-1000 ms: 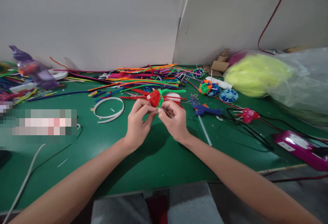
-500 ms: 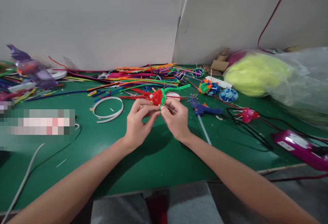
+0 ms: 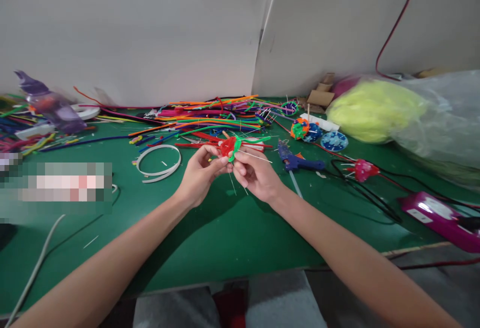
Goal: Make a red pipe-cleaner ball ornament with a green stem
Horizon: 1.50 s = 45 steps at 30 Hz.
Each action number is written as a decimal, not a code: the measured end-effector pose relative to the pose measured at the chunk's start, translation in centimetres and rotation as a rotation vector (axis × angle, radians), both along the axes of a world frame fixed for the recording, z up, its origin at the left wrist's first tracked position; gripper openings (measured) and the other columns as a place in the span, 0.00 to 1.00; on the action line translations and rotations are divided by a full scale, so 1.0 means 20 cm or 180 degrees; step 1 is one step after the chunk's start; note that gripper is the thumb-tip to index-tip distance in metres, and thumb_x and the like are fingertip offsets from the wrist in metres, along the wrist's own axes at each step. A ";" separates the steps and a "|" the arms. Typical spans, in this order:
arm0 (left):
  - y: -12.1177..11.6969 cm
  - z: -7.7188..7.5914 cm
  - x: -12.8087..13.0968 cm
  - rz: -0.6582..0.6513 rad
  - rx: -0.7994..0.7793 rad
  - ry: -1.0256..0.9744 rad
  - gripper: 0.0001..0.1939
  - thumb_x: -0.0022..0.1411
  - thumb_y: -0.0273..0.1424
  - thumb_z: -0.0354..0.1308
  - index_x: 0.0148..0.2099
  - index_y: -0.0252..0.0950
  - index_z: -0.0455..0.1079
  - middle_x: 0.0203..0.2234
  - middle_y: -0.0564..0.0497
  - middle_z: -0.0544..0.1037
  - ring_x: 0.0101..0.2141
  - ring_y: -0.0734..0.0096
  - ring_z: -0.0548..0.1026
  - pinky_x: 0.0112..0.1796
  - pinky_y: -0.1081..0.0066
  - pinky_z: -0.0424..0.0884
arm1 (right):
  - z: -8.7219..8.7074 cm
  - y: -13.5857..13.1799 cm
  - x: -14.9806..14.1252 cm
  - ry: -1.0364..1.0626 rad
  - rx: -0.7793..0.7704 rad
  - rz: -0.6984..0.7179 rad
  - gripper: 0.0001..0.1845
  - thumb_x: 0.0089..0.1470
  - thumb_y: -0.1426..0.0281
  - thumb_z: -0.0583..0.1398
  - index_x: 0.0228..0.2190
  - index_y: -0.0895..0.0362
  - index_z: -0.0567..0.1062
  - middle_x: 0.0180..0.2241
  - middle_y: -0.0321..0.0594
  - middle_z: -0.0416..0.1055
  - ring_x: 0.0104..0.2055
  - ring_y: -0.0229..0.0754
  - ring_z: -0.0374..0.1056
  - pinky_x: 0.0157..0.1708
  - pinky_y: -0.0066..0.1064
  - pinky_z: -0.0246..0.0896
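Between my two hands is a small red piece [image 3: 226, 147], shaped like a strawberry, with a green pipe cleaner [image 3: 236, 144] around its right rim. My left hand [image 3: 198, 174] grips the red body from the left, thumb and fingers closed. From the right, my right hand [image 3: 255, 174] pinches the green rim, its fingers curled. Thin pale pins or wires [image 3: 260, 157] stick out from the piece to the right and downward. Behind it lie loose red and green pipe cleaners [image 3: 258, 139]. The fingers hide its underside.
A heap of coloured pipe cleaners [image 3: 210, 117] runs along the back. At right are a blue glue gun [image 3: 302, 163], pinned balls [image 3: 334, 141], another red pinned piece [image 3: 363, 169], bagged yellow material [image 3: 375, 110] and a purple power strip [image 3: 437, 218]. A white strip coil [image 3: 159, 172] lies left.
The red piece has turned and dropped slightly in my hands. My right hand has rolled so its fingers show more, and pins now point downward below the piece.
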<state>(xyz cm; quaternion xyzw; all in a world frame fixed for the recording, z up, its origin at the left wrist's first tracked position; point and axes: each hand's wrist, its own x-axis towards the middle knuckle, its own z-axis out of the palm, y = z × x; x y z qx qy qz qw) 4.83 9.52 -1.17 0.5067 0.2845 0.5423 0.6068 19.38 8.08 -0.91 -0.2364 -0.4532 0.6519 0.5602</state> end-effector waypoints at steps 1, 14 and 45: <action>0.00 0.01 0.00 -0.0105 -0.0131 -0.0085 0.15 0.49 0.29 0.70 0.33 0.35 0.65 0.29 0.55 0.74 0.28 0.77 0.76 0.34 0.73 0.77 | 0.00 0.00 0.00 0.0093 -0.0043 0.0103 0.12 0.51 0.66 0.62 0.23 0.56 0.66 0.15 0.26 0.62 0.12 0.28 0.58 0.13 0.24 0.49; 0.04 0.00 -0.04 -0.0734 -0.1482 -0.0473 0.10 0.57 0.32 0.64 0.39 0.31 0.73 0.30 0.49 0.80 0.30 0.76 0.78 0.38 0.77 0.75 | 0.00 0.00 0.02 0.0086 -0.0066 0.0373 0.14 0.52 0.64 0.64 0.23 0.55 0.65 0.15 0.25 0.63 0.13 0.28 0.59 0.14 0.24 0.48; 0.03 0.02 -0.06 -0.0365 -0.0402 0.0166 0.13 0.45 0.32 0.72 0.35 0.35 0.79 0.34 0.49 0.80 0.35 0.69 0.76 0.40 0.66 0.75 | 0.01 0.14 0.18 -0.0129 -0.0937 -0.0445 0.12 0.33 0.67 0.71 0.23 0.58 0.77 0.25 0.34 0.74 0.27 0.31 0.65 0.33 0.26 0.60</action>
